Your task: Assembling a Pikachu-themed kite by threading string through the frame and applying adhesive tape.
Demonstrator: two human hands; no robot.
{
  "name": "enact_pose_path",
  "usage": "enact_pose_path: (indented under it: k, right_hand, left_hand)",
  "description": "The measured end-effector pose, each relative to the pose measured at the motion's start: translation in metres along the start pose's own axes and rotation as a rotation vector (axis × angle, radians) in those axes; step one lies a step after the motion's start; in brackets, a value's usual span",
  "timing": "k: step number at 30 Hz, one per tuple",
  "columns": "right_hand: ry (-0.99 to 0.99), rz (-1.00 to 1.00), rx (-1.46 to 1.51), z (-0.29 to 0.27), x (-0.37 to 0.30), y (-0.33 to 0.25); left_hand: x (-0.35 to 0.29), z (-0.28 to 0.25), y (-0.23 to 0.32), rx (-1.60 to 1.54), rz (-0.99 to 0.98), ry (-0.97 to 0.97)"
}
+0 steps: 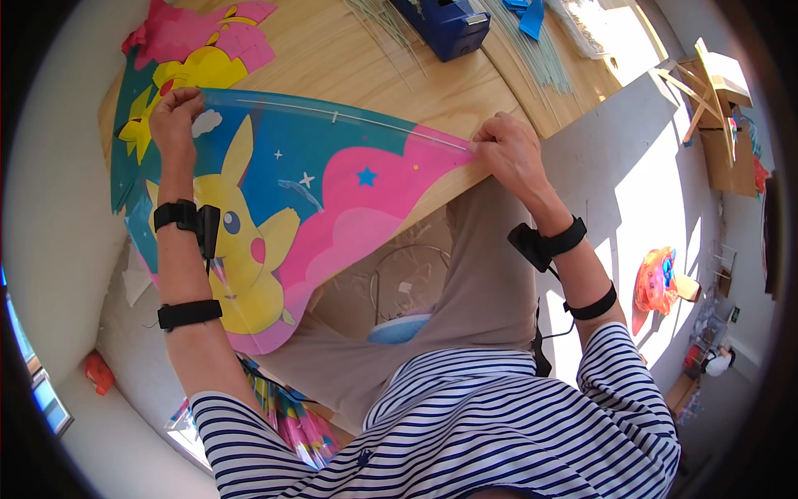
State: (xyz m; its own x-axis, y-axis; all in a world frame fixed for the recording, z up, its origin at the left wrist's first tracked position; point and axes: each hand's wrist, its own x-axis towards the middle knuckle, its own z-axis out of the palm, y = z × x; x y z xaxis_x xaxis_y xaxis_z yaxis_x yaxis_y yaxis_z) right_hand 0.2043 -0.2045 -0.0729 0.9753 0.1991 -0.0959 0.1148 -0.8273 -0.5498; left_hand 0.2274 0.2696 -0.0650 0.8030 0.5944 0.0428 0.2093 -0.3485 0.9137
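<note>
A thin plastic kite sheet [366, 179], printed in blue, teal and pink with a yellow cartoon character, stretches between my hands over the table edge and my lap. A slender white rod [366, 123] runs along its upper edge. My left hand [176, 116] is closed on that edge at the left, fingertips pinched. At the pointed right corner, my right hand [509, 154] pinches the sheet near the rod's end. A strip of clear film [301, 194] shows across the middle of the print.
More printed kite sheets [199, 41] lie at the far left of the wooden table [324, 50]. A blue tape dispenser [445, 29], thin pale rods [540, 62], blue pieces [530, 18] and a clear tray [578, 29] stand farther back. An orange-red bag [655, 283] rests on the floor.
</note>
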Motion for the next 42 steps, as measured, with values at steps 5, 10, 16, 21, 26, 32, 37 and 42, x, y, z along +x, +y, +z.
enact_pose_path:
  k: [5, 10, 16, 21, 26, 32, 37, 42]
  right_hand:
    - [0.005, 0.003, -0.018, 0.005, 0.002, 0.0]
    - [0.029, 0.001, -0.067, 0.009, 0.003, -0.002]
    - [0.042, 0.0, -0.082, 0.011, 0.004, 0.0]
    - [0.046, 0.0, -0.073, 0.01, 0.004, -0.002]
    - [0.06, 0.004, -0.102, 0.012, 0.004, 0.0]
    - [0.072, 0.034, -0.111, 0.016, 0.004, -0.008]
    - [0.061, 0.078, -0.063, 0.012, 0.001, -0.01]
    - [0.114, 0.059, -0.027, 0.017, -0.003, -0.011]
  left_hand:
    - [-0.003, 0.004, 0.004, 0.028, -0.016, 0.018]
    - [0.0, -0.002, -0.003, -0.011, -0.018, -0.008]
    - [-0.003, 0.003, 0.001, 0.049, -0.029, 0.008]
    - [0.001, 0.0, -0.005, 0.018, -0.017, -0.01]
    - [-0.001, 0.006, -0.002, 0.074, -0.016, -0.002]
    - [-0.001, 0.003, -0.007, 0.074, 0.002, -0.006]
    - [-0.003, 0.011, -0.008, 0.098, 0.029, 0.014]
    - [-0.005, 0.012, -0.008, 0.083, 0.03, 0.033]
